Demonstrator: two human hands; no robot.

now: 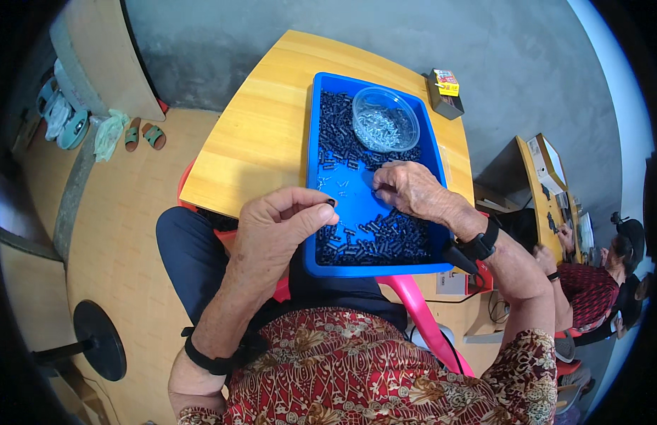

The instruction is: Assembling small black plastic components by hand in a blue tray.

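I sit at a light wooden table with a rounded far edge [257, 134] on a pale tan smooth floor [130, 241] — a rough grey concrete wall [413, 35] rises at twelve o'clock. At ten o'clock a pair of green strapped sandals [144, 134] lies beside a grey stone step [77, 184]. At eight o'clock stands a round black metal stand base [100, 338] — daylight comes in bright at three o'clock.

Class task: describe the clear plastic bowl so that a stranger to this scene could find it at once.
Start at the wooden table and find the blue tray on it. In the tray's far end sits the clear bowl, the only see-through container, holding small silvery parts among loose black pieces.
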